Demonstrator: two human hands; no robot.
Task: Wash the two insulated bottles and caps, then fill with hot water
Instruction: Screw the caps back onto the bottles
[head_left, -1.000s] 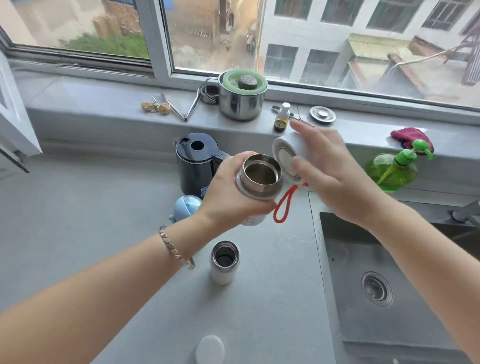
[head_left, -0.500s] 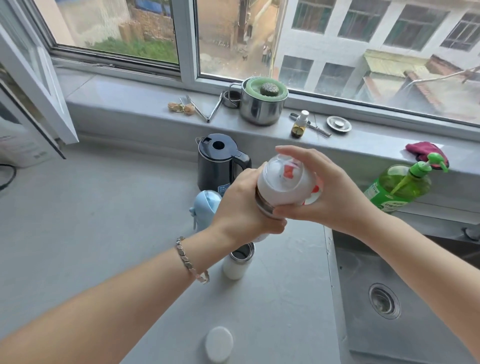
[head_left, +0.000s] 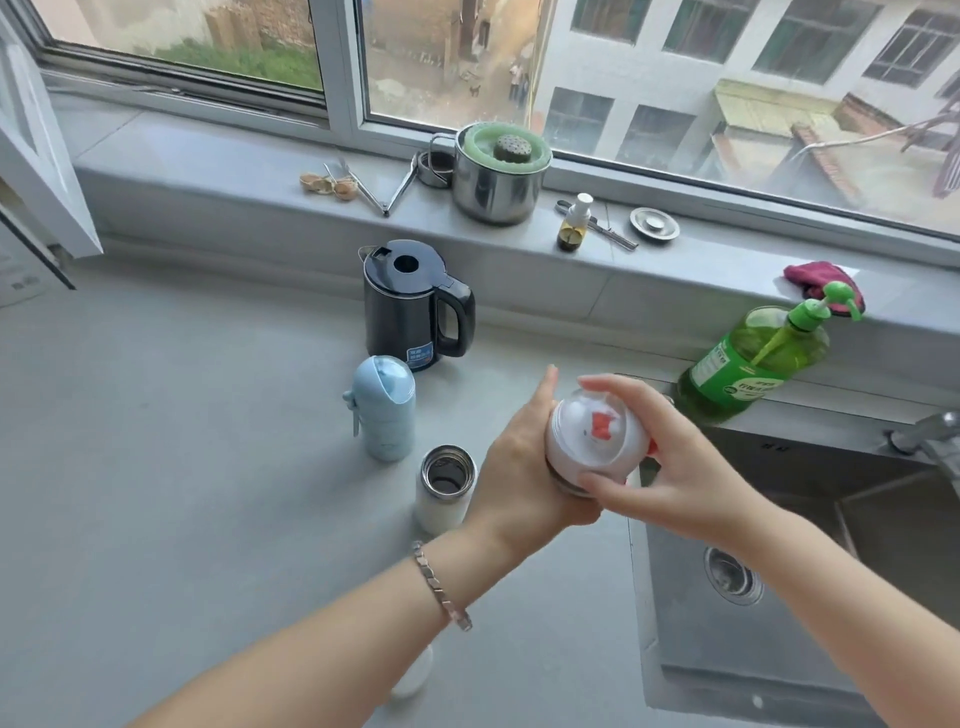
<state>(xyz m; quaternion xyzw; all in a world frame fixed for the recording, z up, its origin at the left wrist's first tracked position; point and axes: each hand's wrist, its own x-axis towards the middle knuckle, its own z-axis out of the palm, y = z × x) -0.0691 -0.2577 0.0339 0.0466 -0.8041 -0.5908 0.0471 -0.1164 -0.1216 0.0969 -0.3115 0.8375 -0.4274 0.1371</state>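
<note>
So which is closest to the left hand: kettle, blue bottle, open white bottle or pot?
1. Open white bottle, just beside the left hand.
2. Blue bottle, further left.
3. Black kettle, behind the blue bottle.
4. Steel pot, on the windowsill.

The white cap (head_left: 592, 447) is half see-through, with a red strap (head_left: 602, 423) showing inside. Under it the held bottle (head_left: 563, 480) shows only a steel-grey band. The open bottle (head_left: 445, 499) is white with a silvery rim. The blue bottle (head_left: 384, 415) is pale and plain. The kettle (head_left: 405, 306) is black with a blue label. The soap bottle (head_left: 753, 358) is clear green, its label green and white. The cloth (head_left: 810, 275) is magenta. The tabletop (head_left: 182, 467) is plain pale grey. The bracelet (head_left: 441, 592) looks silver, perhaps rose-tinted.
</note>
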